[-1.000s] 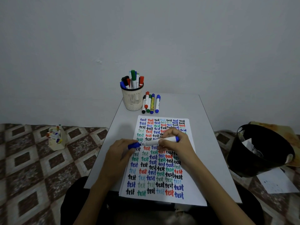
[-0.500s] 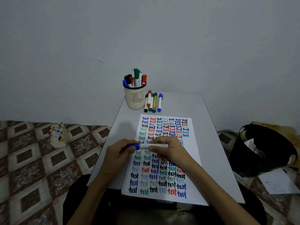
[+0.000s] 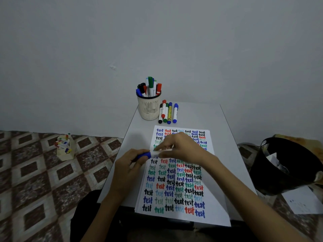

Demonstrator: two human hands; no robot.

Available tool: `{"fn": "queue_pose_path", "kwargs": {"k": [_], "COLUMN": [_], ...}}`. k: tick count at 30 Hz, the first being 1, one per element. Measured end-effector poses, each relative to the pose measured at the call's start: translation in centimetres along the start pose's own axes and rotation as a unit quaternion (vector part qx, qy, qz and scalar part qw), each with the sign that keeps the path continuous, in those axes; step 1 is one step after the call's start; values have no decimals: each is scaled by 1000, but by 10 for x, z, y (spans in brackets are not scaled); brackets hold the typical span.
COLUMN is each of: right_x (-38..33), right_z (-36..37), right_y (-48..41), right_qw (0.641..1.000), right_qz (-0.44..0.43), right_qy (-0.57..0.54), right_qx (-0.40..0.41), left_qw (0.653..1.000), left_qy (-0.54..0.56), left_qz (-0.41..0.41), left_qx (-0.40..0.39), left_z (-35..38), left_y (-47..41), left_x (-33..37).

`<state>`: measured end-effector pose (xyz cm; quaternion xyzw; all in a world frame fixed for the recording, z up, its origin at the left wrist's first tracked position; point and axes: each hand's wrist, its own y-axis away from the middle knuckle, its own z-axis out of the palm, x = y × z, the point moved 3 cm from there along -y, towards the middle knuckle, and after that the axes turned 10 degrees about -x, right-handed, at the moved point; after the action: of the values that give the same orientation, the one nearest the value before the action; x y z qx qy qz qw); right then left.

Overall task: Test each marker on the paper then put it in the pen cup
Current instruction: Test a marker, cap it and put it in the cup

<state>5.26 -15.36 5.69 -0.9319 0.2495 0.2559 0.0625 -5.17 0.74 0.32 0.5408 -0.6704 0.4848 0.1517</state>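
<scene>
Both of our hands meet over the upper half of the paper (image 3: pixel 215 215), sharing one blue marker (image 3: pixel 152 154) that lies crosswise just above the sheet. Our left hand (image 3: pixel 129 165) curls its fingers and thumb round the blue cap (image 3: pixel 143 155). Our right hand (image 3: pixel 180 149) pinches the white barrel with bent fingers. It is blurred, so we cannot tell whether the cap is fully seated on the barrel.

The paper lies on the grey table (image 3: pixel 192 116), its near edge hanging a little over the table's front. It is covered in rows of one handwritten word, "test", repeated in black, blue, red, green and a pale teal.

At the far end of the table stands the pen cup (image 3: pixel 149 110), cream with slotted sides, crowded with upright markers capped in blue, black, red and green. Just to its right five loose markers (image 3: pixel 167 113) lie side by side: black, red, green, a blue one with a yellow barrel, and another blue. The dark print on the yellow barrel is too small for us to read.

On the tiled floor to the left sits a small cream box (image 3: pixel 65 151) of markers. To the right a black bin (image 3: pixel 288 168) stands beside a loose sheet (image 3: pixel 304 200).
</scene>
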Motion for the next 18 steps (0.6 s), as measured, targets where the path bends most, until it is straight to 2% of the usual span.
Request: {"fn": "queue_pose_path", "kwargs": {"k": [4,6,8,10,11,14,16,18], "right_x": [-7,-1,7,10,10,9,7,9], "right_z": [-6,-16,-33,-56,-66,-90,-98,-99], "right_y": [-29,-47,-65,-82,-88,-108,-120,-132], "right_qw": [977,973,984,991,983,916,884,876], "right_qz": [-7,11,29,36,35,34,43,60], "right_qy": [201,222,175,68,-7,-190,-226,-227], "right_qx": [-76,-62,-6,110,181,350,406,422], "left_qw": [999,996,991,985,979,955,948,947], "left_qy": [-9,-3,-10,-57,-105,-226,-251,-253], "left_qz": [-49,-90,-122,-134,-134,-121,-118,-120], "left_qx": [9,-16,-50,-90,-111,-152,-153,-156], "left_z": [2,9,15,20,22,27,29,29], "left_y": [1,2,3,2,2,0,0,0], "left_x": [-3,-9,-14,-18,-18,-17,-18,-21]}}
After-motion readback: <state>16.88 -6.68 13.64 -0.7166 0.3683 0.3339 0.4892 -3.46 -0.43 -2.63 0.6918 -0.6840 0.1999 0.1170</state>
